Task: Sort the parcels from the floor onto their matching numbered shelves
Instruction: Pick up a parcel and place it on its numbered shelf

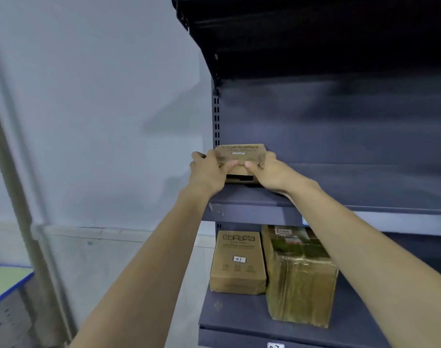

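Observation:
A small brown cardboard parcel (240, 151) with a white number label lies at the left end of the dark blue upper shelf (340, 199). My left hand (209, 169) grips its left side with the thumb on top. My right hand (267, 172) grips its right side, thumb pressed on the top face. The parcel's near edge shows a dark gap between my hands. On the shelf below (234, 320) stand a brown box labelled 07 (238, 262) and a taped brown parcel (299, 280) beside it.
Another shelf (314, 33) hangs dark overhead. The shelf upright with slots (216, 116) stands just behind the parcel. A pale wall (101, 109) is to the left, with a grey pole (18, 187) and a green-topped table (6, 280) at the lower left.

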A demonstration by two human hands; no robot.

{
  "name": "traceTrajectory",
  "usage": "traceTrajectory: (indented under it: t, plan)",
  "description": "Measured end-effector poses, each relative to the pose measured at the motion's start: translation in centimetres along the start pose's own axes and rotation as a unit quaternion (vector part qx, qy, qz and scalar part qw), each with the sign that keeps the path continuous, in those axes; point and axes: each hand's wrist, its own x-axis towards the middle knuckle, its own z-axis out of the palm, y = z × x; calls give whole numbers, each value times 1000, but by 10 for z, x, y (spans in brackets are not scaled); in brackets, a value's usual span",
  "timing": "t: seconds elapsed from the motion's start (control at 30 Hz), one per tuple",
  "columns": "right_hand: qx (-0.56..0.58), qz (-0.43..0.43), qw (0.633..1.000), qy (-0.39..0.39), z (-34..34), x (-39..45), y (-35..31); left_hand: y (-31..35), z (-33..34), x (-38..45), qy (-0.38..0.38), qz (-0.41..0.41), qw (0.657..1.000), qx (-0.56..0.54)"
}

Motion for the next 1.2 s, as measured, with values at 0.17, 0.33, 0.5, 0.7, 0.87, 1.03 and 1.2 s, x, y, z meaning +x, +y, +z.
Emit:
traceTrajectory:
  t: [0.17,0.33,0.5,0.7,0.87,1.03,1.2]
  plan:
    - [40,-1,999,21,5,-8,0,2,2,-5,21,22,998,48]
    - [37,1,998,57,1,-16,-2,1,1,-7,59,66,982,169]
    - [29,10,996,83,-3,-23,-4,1,2,-9,104,150,950,254]
    - [-11,14,998,64,-9,-42,1,7,1,-16,119,185,943,250]
    - [-27,4,997,78,-21,-62,5,21,3,-32,110,213,941,239]
    - [-71,6,995,69,-59,-93,35,65,30,-55,59,220,943,242]
    - [-100,32,986,127,-132,-151,108,158,90,-98,-4,246,951,188]
